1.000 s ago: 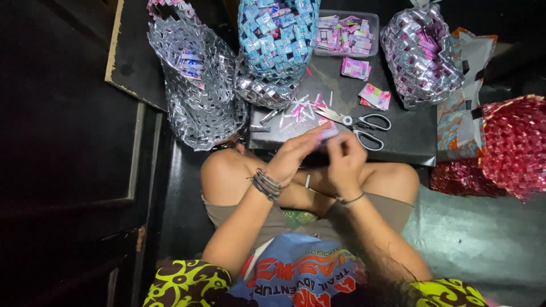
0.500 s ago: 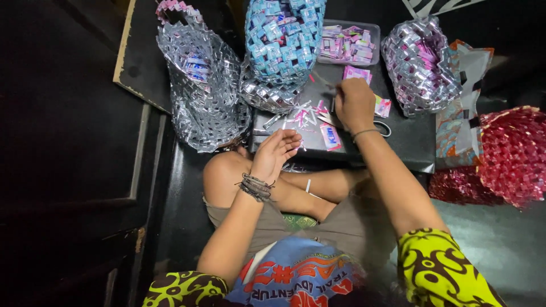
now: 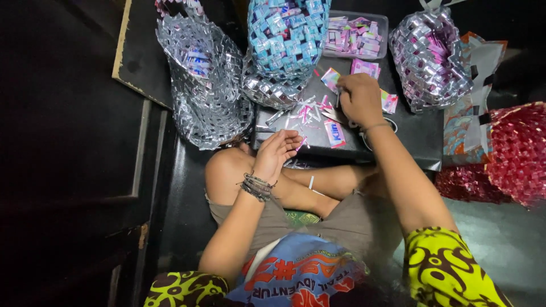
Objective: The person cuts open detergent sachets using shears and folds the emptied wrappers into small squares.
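Already several woven foil-wrapper bags stand finished: a silver bag (image 3: 207, 85) and a blue bag (image 3: 287, 34) beyond the left hand (image 3: 277, 152), which rests loosely curled and holds nothing. The right hand (image 3: 359, 99) reaches out, fingers closed on the folded wrapper strips (image 3: 307, 111) just under it (what exactly it pinches is hidden). Many cut wrappers in the clear tray (image 3: 355, 37) beyond that grip look unfolded.

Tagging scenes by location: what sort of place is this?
Probably a home craft spot on the floor, dimly lit. Woven foil baskets ring a low black board strewn with folded wrapper strips, and a clear tub holds more wrappers. The right hand rests among them.
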